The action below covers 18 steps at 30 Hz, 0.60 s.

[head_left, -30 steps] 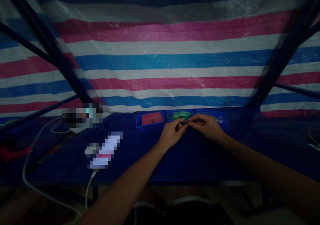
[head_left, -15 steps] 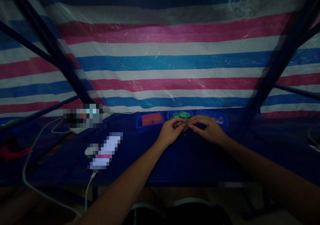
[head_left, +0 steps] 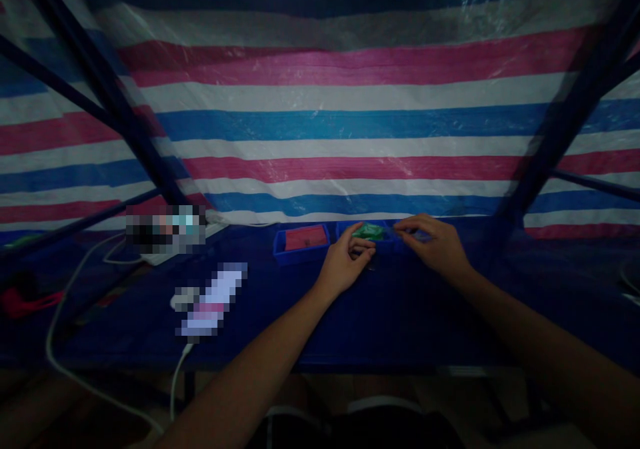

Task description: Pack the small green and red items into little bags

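Observation:
My left hand (head_left: 346,260) is at the middle of the blue table, in front of the bins, its fingers curled and the thumb near the fingertips. Anything it pinches is too small and dark to name. A tiny shiny bit (head_left: 371,268) shows just below the thumb. Apart from it, to the right, my right hand (head_left: 436,244) has thumb and forefinger brought together in a pinch, their contents not clear. It partly covers the right blue bin (head_left: 461,237). Between the hands, green plastic packets (head_left: 371,231) lie in the middle blue bin (head_left: 341,228).
A blue bin (head_left: 286,258) with a red packet or card (head_left: 305,237) stands left of my hands. Nearer on the left lie a blurred phone (head_left: 213,302) on a white cable (head_left: 175,376) and a pale round object (head_left: 185,299). A striped sheet (head_left: 340,126) hangs behind, between dark posts.
My hands, which met over a small, dark, beaded-looking item, have parted. The right hand has shifted right; the left stays nearly in place. More of the green packets shows.

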{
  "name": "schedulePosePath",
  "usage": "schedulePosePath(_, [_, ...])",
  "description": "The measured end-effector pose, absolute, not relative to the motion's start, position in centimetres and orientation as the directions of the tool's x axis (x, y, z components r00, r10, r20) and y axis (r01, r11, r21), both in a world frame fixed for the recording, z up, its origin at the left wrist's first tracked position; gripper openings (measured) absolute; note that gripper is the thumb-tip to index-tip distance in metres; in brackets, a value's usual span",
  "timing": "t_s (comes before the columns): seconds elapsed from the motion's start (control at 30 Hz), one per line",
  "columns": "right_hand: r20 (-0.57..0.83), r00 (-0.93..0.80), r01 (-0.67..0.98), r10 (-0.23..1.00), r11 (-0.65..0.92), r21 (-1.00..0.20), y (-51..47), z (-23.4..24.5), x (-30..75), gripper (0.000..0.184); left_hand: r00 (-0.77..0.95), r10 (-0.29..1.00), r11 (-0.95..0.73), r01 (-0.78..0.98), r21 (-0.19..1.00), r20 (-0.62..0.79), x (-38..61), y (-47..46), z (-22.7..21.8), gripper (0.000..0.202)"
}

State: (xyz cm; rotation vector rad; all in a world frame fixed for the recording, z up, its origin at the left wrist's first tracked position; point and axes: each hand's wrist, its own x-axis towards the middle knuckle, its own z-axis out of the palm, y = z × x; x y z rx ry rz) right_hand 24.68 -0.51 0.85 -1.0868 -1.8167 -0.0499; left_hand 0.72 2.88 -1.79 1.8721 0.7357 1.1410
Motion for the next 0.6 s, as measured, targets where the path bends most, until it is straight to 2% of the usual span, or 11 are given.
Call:
schedulePosePath(0.07, [0.779,-0.093,0.795,0.62,0.517,-0.316,0.0,0.9,25.8,0.017,0.408,0.792,-0.529,0.085,0.844,0.455,0.8,2.9,-1.8,0.064])
schedulePosePath(0.13, [0.737,-0.146,0.855,0.659,0.459,-0.241,0.3,0.7,26.4,0.015,0.414,0.785,-0.541,0.096,0.835,0.461,0.8,3.0,-1.8,0.059])
schedulePosePath(0.23, [0.692,-0.244,0.846,0.679,0.498,-0.191,0.3,0.5,25.8,0.012,0.424,0.775,-0.555,0.104,0.825,0.468,0.8,2.9,-1.8,0.053])
schedulePosePath(0.37, [0.674,-0.362,0.747,0.644,0.632,-0.204,-0.7,0.5,23.9,0.014,0.418,0.778,-0.559,0.124,0.82,0.468,0.7,2.9,-1.7,0.048])
schedulePosePath(0.47, [0.535,-0.55,0.624,0.641,0.741,-0.247,-1.1,-0.1,22.9,0.023,0.415,0.779,-0.566,0.142,0.812,0.47,0.7,2.8,-1.4,0.045])
schedulePosePath(0.6, [0.426,-0.633,0.578,0.646,0.761,-0.293,-0.8,-1.8,22.4,0.038,0.407,0.78,-0.575,0.169,0.801,0.475,0.6,2.5,-1.2,0.042])
